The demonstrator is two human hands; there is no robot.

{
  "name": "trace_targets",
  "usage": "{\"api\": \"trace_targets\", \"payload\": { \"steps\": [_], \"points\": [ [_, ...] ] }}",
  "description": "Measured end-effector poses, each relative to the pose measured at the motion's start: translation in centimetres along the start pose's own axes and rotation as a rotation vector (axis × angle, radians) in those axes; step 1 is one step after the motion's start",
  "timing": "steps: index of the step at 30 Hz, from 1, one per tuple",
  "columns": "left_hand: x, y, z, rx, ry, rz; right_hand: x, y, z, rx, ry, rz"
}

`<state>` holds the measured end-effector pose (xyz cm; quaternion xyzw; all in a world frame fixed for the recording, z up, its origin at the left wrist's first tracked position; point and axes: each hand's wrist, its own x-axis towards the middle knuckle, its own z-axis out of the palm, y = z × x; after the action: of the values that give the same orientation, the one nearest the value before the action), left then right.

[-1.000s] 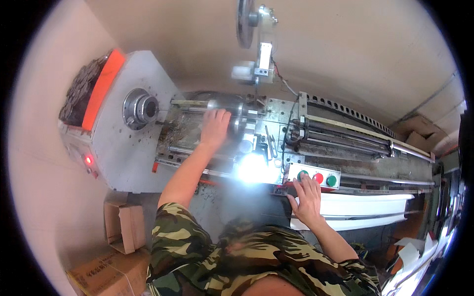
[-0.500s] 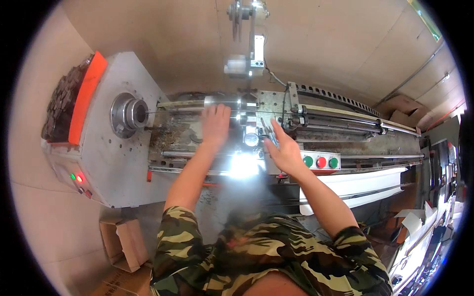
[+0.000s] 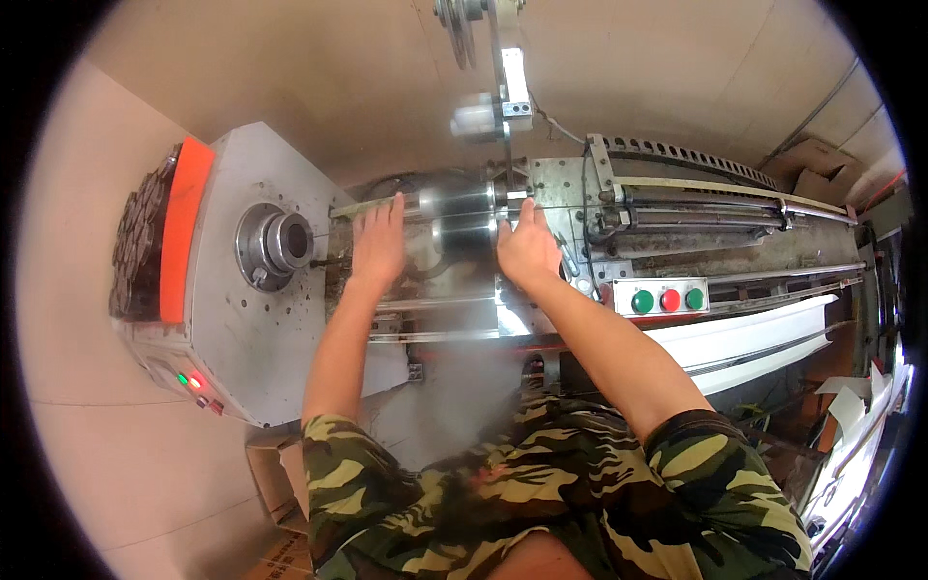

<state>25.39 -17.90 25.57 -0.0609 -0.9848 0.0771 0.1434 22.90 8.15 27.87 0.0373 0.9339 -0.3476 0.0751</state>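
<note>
Two shiny metal rollers, a rear roller (image 3: 459, 200) and a front roller (image 3: 464, 237), lie across the bed of a long lathe-like machine. My left hand (image 3: 379, 242) is just left of the rollers, over a pale bar, with its fingers stretched out and nothing visible in it. My right hand (image 3: 530, 251) is at the rollers' right end. Its index finger reaches up to a small metal block (image 3: 519, 196), and the thumb stands apart beside the front roller. The other fingers are partly hidden. Right of this hand lies a thin metal tool (image 3: 568, 256).
A grey headstock with a round chuck (image 3: 277, 244) stands at left. A vertical arm with a white cylinder (image 3: 474, 118) hangs behind the rollers. A button box (image 3: 662, 298) with green and red buttons sits at the right front, above a white sheet (image 3: 744, 333). Cardboard boxes (image 3: 271, 474) lie lower left.
My left hand has moved left, off the rollers. My right hand has shifted from beside the thin tool to the rollers' right end. The whole view has shifted slightly.
</note>
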Motion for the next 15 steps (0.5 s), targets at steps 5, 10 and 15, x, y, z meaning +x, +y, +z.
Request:
{"api": "trace_targets", "payload": {
  "steps": [5,10,15],
  "points": [
    [1.6,0.0,0.7,-0.010,-0.164,0.085,0.4,0.6,0.2,0.044,0.026,-0.036],
    [2.4,0.8,0.8,-0.037,-0.138,0.125,0.4,0.5,-0.1,0.040,0.019,-0.014],
    [2.5,0.6,1.4,-0.052,-0.030,0.192,0.6,1.0,0.4,0.036,0.033,-0.017]
  ]
}}
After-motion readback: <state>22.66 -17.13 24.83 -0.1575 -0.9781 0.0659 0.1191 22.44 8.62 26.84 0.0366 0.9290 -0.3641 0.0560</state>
